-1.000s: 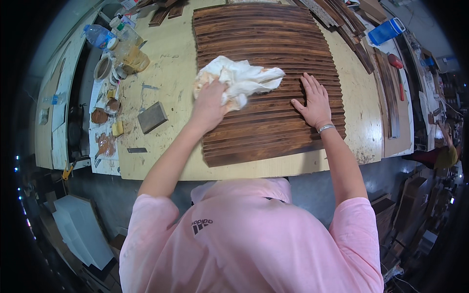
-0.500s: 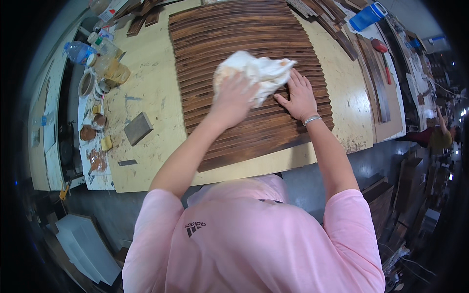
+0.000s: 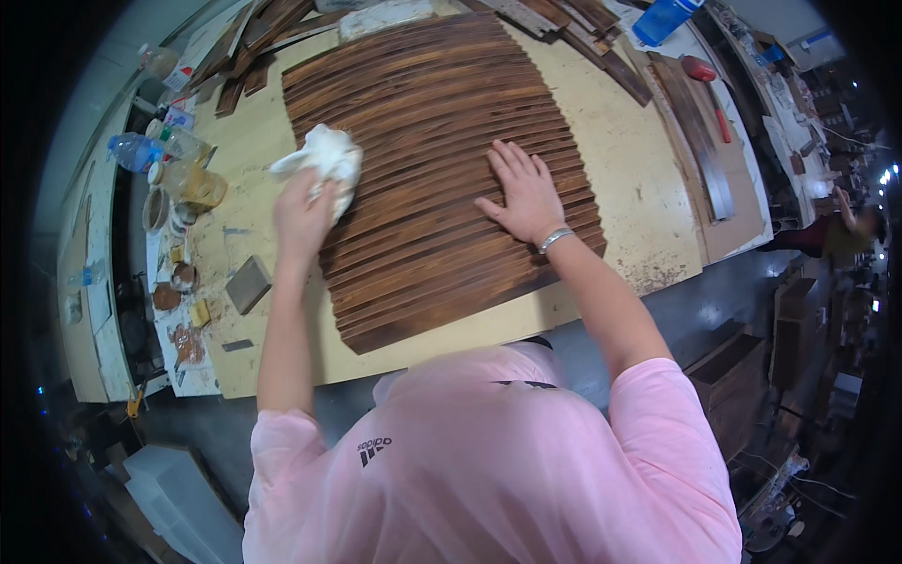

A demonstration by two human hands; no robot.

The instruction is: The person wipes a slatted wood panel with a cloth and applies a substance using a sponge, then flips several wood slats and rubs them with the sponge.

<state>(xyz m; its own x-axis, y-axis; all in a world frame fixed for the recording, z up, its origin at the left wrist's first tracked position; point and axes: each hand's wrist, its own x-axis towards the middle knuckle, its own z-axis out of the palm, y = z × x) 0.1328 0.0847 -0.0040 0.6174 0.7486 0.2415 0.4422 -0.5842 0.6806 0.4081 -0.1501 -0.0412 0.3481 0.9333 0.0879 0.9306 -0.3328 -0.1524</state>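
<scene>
A dark brown ribbed wood panel (image 3: 432,188) lies flat on the pale tabletop (image 3: 254,188). At the panel's left edge, my left hand (image 3: 303,211) grips a crumpled white cloth (image 3: 331,155) with a few tan stains. The cloth lies partly over the ribs and partly beyond the edge. My right hand (image 3: 528,195), with a silver bracelet at the wrist, rests flat on the right half of the panel, its fingers spread and nothing in them.
Plastic bottles (image 3: 193,185) and small stained cups line the left side, near a grey block (image 3: 248,285). Dark wood strips (image 3: 620,75) lie behind. A red-handled tool (image 3: 722,122) and a blue bottle (image 3: 665,21) are at right. Another person (image 3: 846,235) stands far right.
My left hand has carried the cloth leftward from the panel's middle to its left edge. My right hand stays flat on the panel. The whole view has shifted slightly.
</scene>
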